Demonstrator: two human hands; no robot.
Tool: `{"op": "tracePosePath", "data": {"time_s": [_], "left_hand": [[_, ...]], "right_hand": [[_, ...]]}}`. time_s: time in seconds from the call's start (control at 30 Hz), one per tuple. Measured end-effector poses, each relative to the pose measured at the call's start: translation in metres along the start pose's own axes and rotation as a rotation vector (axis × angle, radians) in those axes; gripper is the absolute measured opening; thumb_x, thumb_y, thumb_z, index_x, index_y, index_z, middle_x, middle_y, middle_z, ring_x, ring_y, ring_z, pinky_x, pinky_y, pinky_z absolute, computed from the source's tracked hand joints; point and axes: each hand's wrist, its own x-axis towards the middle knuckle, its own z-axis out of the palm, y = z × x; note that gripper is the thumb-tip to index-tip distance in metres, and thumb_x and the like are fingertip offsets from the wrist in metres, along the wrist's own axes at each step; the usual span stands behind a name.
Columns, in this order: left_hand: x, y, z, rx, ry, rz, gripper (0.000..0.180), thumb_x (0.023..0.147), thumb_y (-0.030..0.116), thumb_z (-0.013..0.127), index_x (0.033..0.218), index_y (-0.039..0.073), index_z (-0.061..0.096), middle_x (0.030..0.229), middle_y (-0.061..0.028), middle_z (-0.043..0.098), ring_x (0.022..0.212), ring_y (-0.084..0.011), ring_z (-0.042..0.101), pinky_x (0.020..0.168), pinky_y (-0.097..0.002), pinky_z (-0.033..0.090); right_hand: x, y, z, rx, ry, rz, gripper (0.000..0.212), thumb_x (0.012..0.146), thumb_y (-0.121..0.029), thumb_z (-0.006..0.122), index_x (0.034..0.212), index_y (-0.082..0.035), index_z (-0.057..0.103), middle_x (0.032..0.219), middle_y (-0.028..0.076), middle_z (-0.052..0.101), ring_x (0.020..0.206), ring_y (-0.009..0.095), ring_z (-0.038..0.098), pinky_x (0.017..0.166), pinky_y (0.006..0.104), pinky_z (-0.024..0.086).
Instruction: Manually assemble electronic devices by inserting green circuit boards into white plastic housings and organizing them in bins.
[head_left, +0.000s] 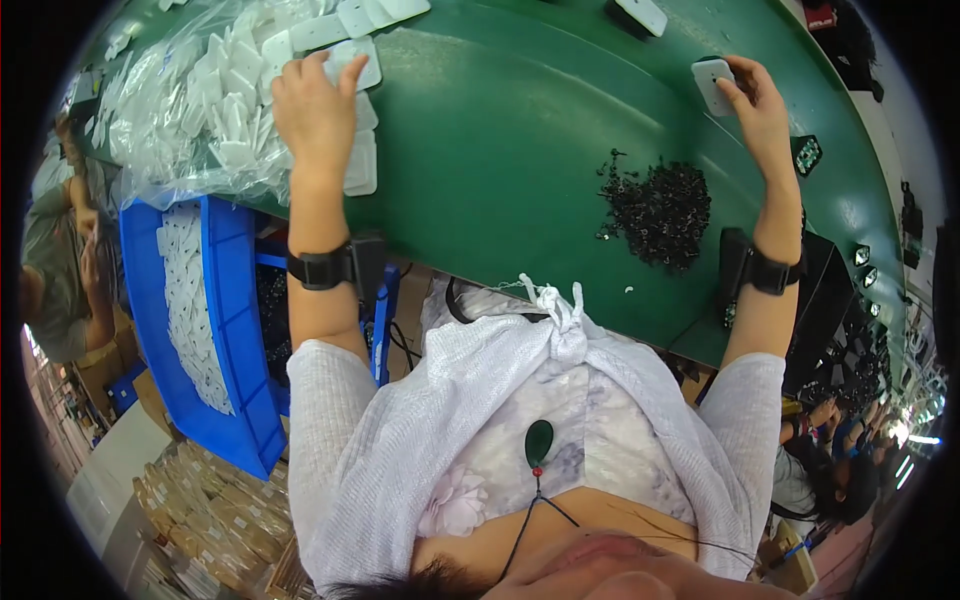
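My right hand (756, 105) grips a white rounded rectangular plate (710, 86) between thumb and fingers, above the right part of the green table (480, 150). A dark edge shows behind that plate. On the left, my left hand (318, 112) is over flat white plates (362, 176), with its thumb and forefinger apart and nothing visibly held. Its other fingers are partly hidden. Beside it lies a heap of similar white plates (235, 95), partly in a clear plastic bag (150, 150). A pile of small black parts (668, 212), seemingly screws, sits nearer my body.
A blue bin (228, 310) of white pieces stands left of the table's near edge. Another white plate with a dark underside (643, 14) lies at the far side. A small circuit board (806, 154) is right of my right wrist. Other people are at both sides.
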Motion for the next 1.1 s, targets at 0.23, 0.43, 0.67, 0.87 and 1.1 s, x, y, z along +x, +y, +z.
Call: {"op": "tracePosePath", "data": {"time_s": [0.23,0.43,0.67,0.87,1.1], "left_hand": [[0.023,-0.019,0.024,0.058,-0.175,0.068,0.043,0.079,0.037,0.072,0.107,0.006,0.062,0.102,-0.0160,0.064,0.094,-0.0367,0.057,0.081,-0.0431,0.046],[0.030,-0.017,0.018,-0.182,-0.343,-0.084,0.035,0.083,0.021,0.068,0.115,0.008,0.059,0.107,-0.0151,0.064,0.104,-0.0357,0.058,0.086,-0.0413,0.046],[0.017,0.015,-0.013,-0.204,-0.211,-0.016,0.018,0.084,0.013,0.065,0.102,0.009,0.065,0.091,-0.0121,0.067,0.087,-0.0332,0.060,0.076,-0.0398,0.047],[0.007,0.067,-0.050,-0.283,-0.057,0.242,0.004,0.083,0.008,0.065,0.087,0.006,0.066,0.086,-0.0092,0.065,0.081,-0.0294,0.057,0.072,-0.0397,0.046],[-0.048,0.125,-0.047,-1.078,-0.447,-0.197,0.014,0.088,0.002,0.060,0.102,0.002,0.062,0.081,-0.0077,0.059,0.060,-0.0134,0.053,0.050,-0.0257,0.043]], "right_hand": [[0.034,0.034,-0.029,-0.184,-0.075,0.124,0.021,0.090,-0.015,0.062,0.107,-0.004,0.064,0.100,0.004,0.066,0.094,0.014,0.059,0.082,0.0272,0.047],[0.040,0.042,-0.030,-0.111,-0.063,0.153,0.027,0.090,-0.018,0.060,0.105,0.004,0.064,0.093,0.010,0.067,0.082,0.017,0.060,0.074,0.0306,0.048],[-0.043,-0.039,0.039,-0.421,0.022,-0.333,0.016,0.083,-0.014,0.065,0.097,-0.007,0.065,0.089,0.008,0.061,0.086,0.025,0.059,0.078,0.0334,0.047],[-0.080,-0.049,0.085,-0.426,-0.096,-0.337,0.014,0.078,-0.009,0.068,0.090,-0.004,0.060,0.090,0.008,0.057,0.087,0.028,0.055,0.076,0.0370,0.047],[-0.087,-0.043,0.098,-0.454,-0.004,-0.399,0.013,0.080,-0.003,0.065,0.089,-0.002,0.056,0.089,0.009,0.055,0.082,0.027,0.055,0.072,0.0345,0.046]]}}
